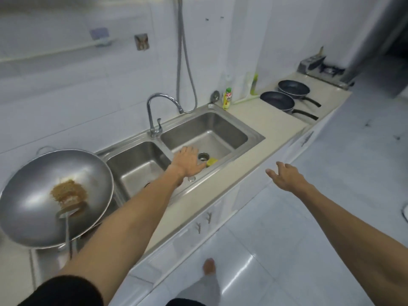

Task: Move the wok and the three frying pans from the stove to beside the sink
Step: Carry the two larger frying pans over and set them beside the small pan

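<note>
A large steel wok (33, 195) with brown food and a metal spatula (67, 219) in it rests left of the double sink (254, 134). Two dark frying pans sit on the counter right of the sink: the nearer pan (277, 101) and the farther pan (293, 87), handles pointing right. The stove (320, 68) stands at the far right end with nothing on its visible burner. My left hand (187, 161) hovers over the sink's front rim, fingers spread and empty. My right hand (284, 176) is in the air off the counter's front edge, open and empty.
A faucet (154, 111) rises between the basins with a hose on the wall behind. A yellow sponge (212, 161) lies by the right drain. A detergent bottle (227, 98) and green brush (254, 85) stand at the wall. Cabinets (205, 219) and tiled floor lie below.
</note>
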`<control>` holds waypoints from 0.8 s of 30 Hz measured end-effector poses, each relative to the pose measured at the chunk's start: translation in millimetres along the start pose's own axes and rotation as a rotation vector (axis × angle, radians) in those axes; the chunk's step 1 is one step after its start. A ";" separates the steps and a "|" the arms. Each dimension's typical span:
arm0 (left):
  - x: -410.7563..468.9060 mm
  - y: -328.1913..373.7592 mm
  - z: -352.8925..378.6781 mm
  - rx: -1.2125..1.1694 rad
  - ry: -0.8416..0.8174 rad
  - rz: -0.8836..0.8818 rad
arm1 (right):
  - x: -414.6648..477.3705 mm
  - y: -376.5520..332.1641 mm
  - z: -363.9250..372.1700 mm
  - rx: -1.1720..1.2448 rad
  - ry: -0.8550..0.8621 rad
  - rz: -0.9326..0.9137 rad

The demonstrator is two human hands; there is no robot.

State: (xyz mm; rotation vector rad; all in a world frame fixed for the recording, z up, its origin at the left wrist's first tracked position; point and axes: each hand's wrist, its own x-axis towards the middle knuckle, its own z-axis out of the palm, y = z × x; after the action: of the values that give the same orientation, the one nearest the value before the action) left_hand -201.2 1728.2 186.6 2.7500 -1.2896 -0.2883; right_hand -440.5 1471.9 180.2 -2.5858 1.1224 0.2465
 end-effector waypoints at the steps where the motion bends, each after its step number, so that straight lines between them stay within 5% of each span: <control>1: 20.2 12.0 -5.6 -0.005 -0.003 0.000 | 13.9 10.3 -10.5 -0.005 0.001 0.010; 11: 265.5 133.7 -15.3 0.058 -0.077 0.064 | 208.8 116.3 -103.9 0.024 0.020 0.080; 24: 460.7 304.0 11.0 -0.012 -0.151 0.178 | 349.8 293.9 -146.6 0.050 -0.012 0.272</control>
State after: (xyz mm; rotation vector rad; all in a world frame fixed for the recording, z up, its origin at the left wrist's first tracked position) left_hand -143.8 1179.6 164.1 2.6234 -1.5514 -0.4949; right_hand -414.1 993.2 157.9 -2.3809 1.4555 0.2905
